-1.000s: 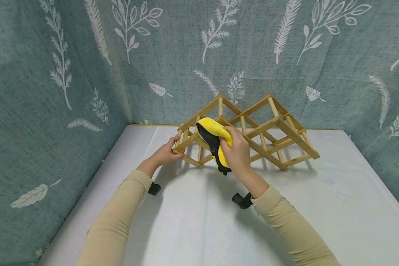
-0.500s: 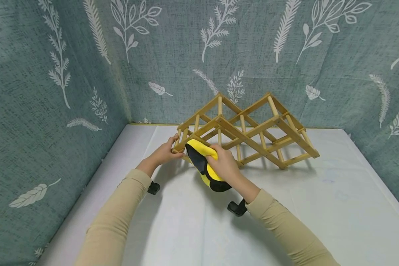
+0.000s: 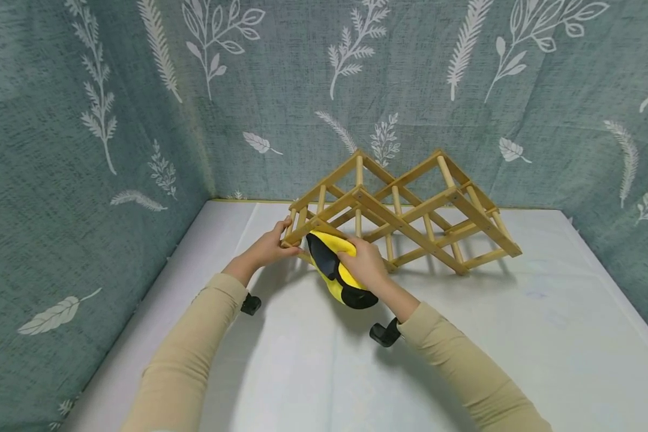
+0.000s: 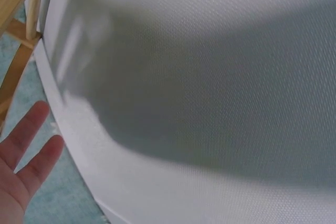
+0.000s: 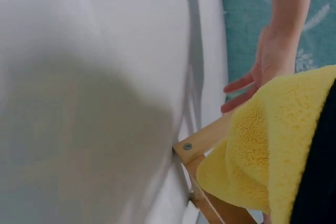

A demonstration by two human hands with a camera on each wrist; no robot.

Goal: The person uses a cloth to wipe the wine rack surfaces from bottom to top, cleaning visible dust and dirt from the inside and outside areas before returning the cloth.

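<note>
A folding wooden rack (image 3: 396, 224) of crossed slats and round dowels stands on the white table in the head view. At its left end, my left hand (image 3: 264, 249) grips the frame, thumb below and fingers on the far side. My right hand (image 3: 364, 264) pinches a fleecy yellow-and-black cloth (image 3: 329, 241) against the lower front slat, near the left end. Much of that slat is hidden behind the cloth. In the right wrist view the yellow cloth (image 5: 294, 114) drapes over the slat. Two spread fingers (image 4: 44, 156) of my left hand show in the left wrist view.
Teal leaf-patterned fabric (image 3: 281, 90) hangs behind the table and along its left side. The white tabletop (image 3: 302, 372) reaches forward under both forearms. A black wrist-camera mount (image 3: 384, 333) juts out below my right wrist.
My right hand has moved down and to the left with the cloth, from before the upper slats to the lower front slat. My left hand has kept its grip; the rack has stayed put.
</note>
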